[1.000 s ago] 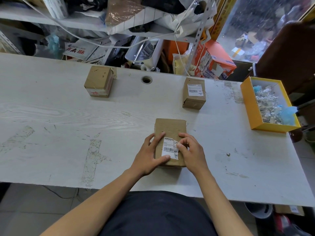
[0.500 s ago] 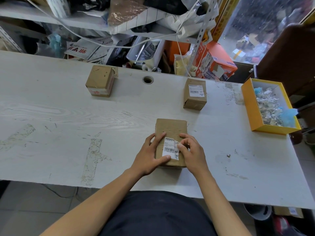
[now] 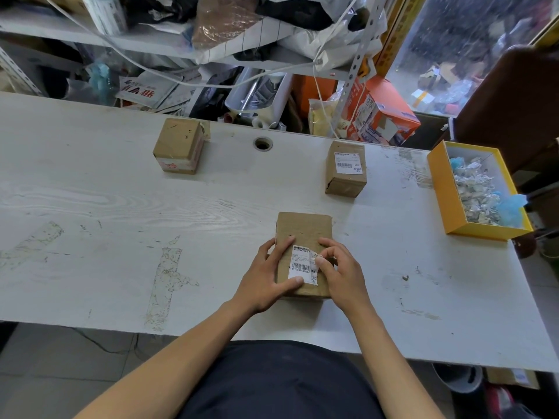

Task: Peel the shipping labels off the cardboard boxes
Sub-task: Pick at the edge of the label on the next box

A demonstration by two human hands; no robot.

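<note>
scuffed white table (image 3: 121, 207) under cluttered shelves (image 3: 151, 40) — left hand (image 3: 266, 281) steadies box (image 3: 302, 228), right hand (image 3: 341, 273) pinches label (image 3: 302, 264).

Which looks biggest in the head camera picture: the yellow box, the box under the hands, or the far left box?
1. Yellow box, largest.
2. Box under the hands, though it is nearest the camera.
3. Far left box, smallest, but farther away, so unsure.
</note>
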